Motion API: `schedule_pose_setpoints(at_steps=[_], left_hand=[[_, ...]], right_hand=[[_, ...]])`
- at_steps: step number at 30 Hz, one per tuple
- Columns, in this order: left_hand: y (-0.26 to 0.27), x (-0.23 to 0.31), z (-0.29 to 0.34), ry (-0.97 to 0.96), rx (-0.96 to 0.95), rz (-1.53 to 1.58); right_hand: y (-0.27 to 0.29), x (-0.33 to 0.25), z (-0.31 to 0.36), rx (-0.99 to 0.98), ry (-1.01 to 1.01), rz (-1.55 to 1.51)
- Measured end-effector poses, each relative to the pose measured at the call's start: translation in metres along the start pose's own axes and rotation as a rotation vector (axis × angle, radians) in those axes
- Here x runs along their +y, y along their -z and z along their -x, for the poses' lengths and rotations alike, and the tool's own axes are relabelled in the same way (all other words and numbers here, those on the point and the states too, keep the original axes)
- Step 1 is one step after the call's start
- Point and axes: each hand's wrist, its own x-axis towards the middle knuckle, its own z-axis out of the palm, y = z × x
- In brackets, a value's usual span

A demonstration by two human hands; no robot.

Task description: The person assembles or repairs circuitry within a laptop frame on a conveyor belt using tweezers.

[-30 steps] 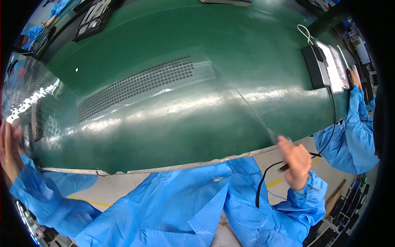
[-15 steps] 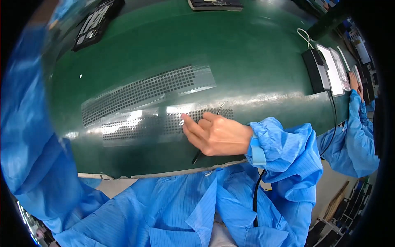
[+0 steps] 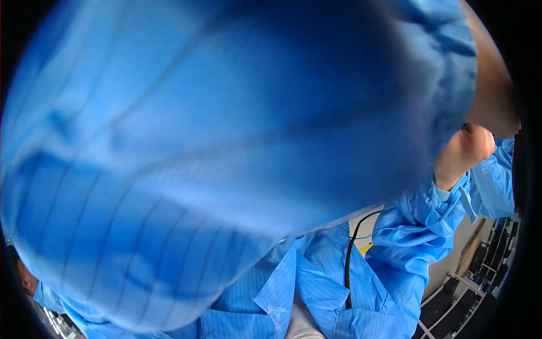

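Note:
A blue striped sleeve (image 3: 226,113), my left arm's, sweeps across most of the view and hides the bench. Beyond its cuff my left hand (image 3: 494,85) shows as a dark, blurred shape at the upper right edge, its fingers not discernible. Just below it is my right hand (image 3: 466,150), raised at the right with its fingers curled. Whatever those fingers hold, if anything, is hidden. The sheets of small dark squares are out of sight behind the sleeve.
A black cable (image 3: 348,260) hangs down the front of my blue gown (image 3: 243,305). Another person's blue sleeve (image 3: 494,183) is at the far right. Metal racking (image 3: 466,288) stands at the lower right, and part of another person (image 3: 45,296) shows at the lower left.
My left arm has swung across to the right, covering the bench. My right hand has left the sheets of dark squares and the thin dark tool there, moving up and right.

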Motion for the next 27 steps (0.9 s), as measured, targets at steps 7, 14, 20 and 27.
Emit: schedule_pose_setpoints(at_steps=[7,14,20,27], left_hand=[[0.032,0.028,0.009,0.153,-0.019,0.318],[0.101,0.095,0.096,-0.018,-0.583,0.878],[0.120,0.120,0.132,0.308,-0.847,0.973],[0.125,0.105,0.125,0.459,-0.980,1.160]], right_hand=[[0.019,0.078,-0.007,-0.195,0.355,0.326],[-0.015,0.075,0.038,-0.820,0.618,0.424],[-0.009,0.066,0.026,-0.969,0.235,-0.127],[0.002,0.004,-0.039,-1.172,0.089,-0.775]])
